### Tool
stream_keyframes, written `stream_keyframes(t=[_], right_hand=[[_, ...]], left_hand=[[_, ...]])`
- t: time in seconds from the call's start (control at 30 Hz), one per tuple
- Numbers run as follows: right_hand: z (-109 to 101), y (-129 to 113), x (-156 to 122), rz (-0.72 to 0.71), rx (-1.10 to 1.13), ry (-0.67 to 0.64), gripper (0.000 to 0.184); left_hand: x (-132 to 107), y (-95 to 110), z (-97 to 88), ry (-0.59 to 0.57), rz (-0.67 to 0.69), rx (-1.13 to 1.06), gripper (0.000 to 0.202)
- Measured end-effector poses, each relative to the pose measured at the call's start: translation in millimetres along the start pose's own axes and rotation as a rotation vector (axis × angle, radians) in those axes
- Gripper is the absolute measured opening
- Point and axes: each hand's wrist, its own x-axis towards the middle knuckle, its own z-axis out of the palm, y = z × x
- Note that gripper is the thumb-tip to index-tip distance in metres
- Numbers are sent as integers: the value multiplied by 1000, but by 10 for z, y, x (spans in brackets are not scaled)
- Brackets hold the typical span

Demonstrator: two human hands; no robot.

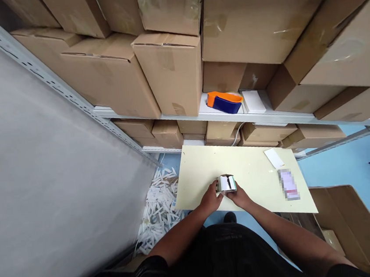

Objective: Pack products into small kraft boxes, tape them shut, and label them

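A small carton (225, 184) with white flaps at its top and a green edge sits over the near part of the pale yellow table (198, 168). My left hand (211, 198) is closed on its left side, and my right hand (240, 196) grips the right side. Whether the carton rests on the tabletop or is slightly lifted, I cannot tell. What lies inside it is too small to make out. Further right on the table are a flat white box (274, 158) and a blurred-out, pale purple rectangular item (288, 185).
Cardboard boxes (170, 74) crowd the shelves ahead. An orange and dark blue object (225, 102) lies on the shelf edge beside a white box (253, 102). White paper strips (159, 207) are heaped on the floor at left; a large open carton (349, 222) stands at right.
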Motion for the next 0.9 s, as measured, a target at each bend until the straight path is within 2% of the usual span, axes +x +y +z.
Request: stream_keyframes(t=[0.07,0.13,0.4,0.53,0.7,0.9], right_hand=[[77,-62,164,-12,6,11,62],[172,-179,367,-17,16,-9,62],[660,-783,1307,86,-2,-65,67],[819,-1045,1698,145,-41,-53,70],[881,-1242,1955,192,-37,-56,78],[897,-1223,1948,222,-41,-62,82]], left_hand=[[78,-21,-88,54,-28,14,74],[176,-32,-255,101,-35,14,74],[751,-75,-1256,180,5,4,67],[1048,-83,-1606,197,21,28,63],[1285,-108,-1805,220,25,85,66],[1302,-235,-1790,242,37,51,77]])
